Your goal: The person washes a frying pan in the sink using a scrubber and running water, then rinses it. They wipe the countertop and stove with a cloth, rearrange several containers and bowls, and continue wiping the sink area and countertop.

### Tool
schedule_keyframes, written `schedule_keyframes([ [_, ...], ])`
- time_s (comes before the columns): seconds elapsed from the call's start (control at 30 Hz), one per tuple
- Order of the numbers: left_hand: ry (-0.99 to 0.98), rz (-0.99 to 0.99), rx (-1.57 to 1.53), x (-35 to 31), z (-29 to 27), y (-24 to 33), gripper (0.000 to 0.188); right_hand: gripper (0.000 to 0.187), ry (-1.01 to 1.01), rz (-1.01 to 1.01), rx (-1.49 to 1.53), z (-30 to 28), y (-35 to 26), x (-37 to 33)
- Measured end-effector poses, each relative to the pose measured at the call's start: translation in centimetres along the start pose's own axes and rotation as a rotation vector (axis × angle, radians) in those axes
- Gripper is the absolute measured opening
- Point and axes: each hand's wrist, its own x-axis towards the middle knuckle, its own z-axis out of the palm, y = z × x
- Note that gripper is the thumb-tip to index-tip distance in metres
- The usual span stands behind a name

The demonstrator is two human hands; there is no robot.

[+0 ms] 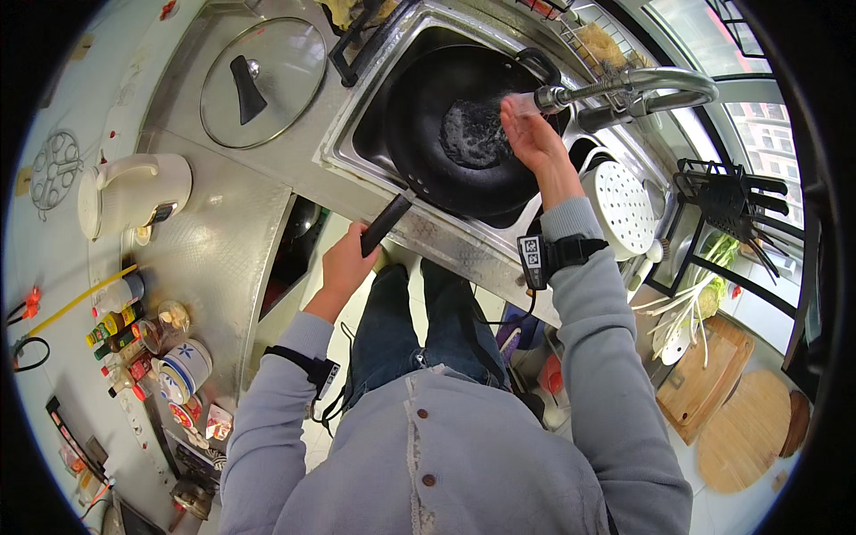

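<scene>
A black wok (419, 116) sits in the steel sink (343, 147), tilted slightly, with bubbly water (477, 134) pooled in its bottom. My left hand (346, 263) is closed round the wok's long black handle (386, 223) at the sink's front edge. Over the wok's right side is my right hand (533, 143), its fingers stretched up at the outlet of the metal faucet (593, 89). Nothing shows gripped in that hand, though the spout's end partly covers the fingertips. The wok's small far handle (538, 64) points toward the faucet base.
A glass lid (285, 85) lies on the counter left of the sink. Further left stand a cream kettle (147, 183) and several seasoning bottles (116, 325). Right of the sink are a white perforated colander (620, 209), black utensils (740, 201), leafy greens (704, 294) and cutting boards (744, 428).
</scene>
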Motion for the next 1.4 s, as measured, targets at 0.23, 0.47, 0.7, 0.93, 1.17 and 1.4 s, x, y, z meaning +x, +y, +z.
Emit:
schedule_keyframes([
  [0.23, -0.81, -0.315, -0.773, 3.3, -2.7, -0.8, 0.023, 0.048, 0.214, 0.161, -0.437, 2.4, -0.9, -6.6],
  [0.47, -1.005, -0.48, -0.934, 3.3, -5.3, 1.0, 0.034, 0.041, 0.086, 0.228, -0.387, 2.6, 0.2, -11.8],
  [0.7, -1.046, -0.406, -1.092, 1.8, -9.0, 3.3, 0.029, 0.054, -0.444, 0.623, -0.909, 6.7, 3.1, -15.3],
  [0.93, -1.053, -0.371, -1.218, -0.2, -8.5, 3.9, 0.021, 0.051, -0.011, 0.487, -0.26, 13.1, 13.5, -16.3],
  [1.17, -1.071, -0.466, -1.364, -5.3, -4.7, 3.4, 0.023, 0.016, 0.227, 0.323, -0.042, 14.5, 18.0, -20.1],
  [1.4, -0.952, -0.383, -1.369, -5.9, -0.6, 5.3, 0.023, 0.014, 0.23, 0.271, -0.083, 11.7, 17.3, -20.8],
])
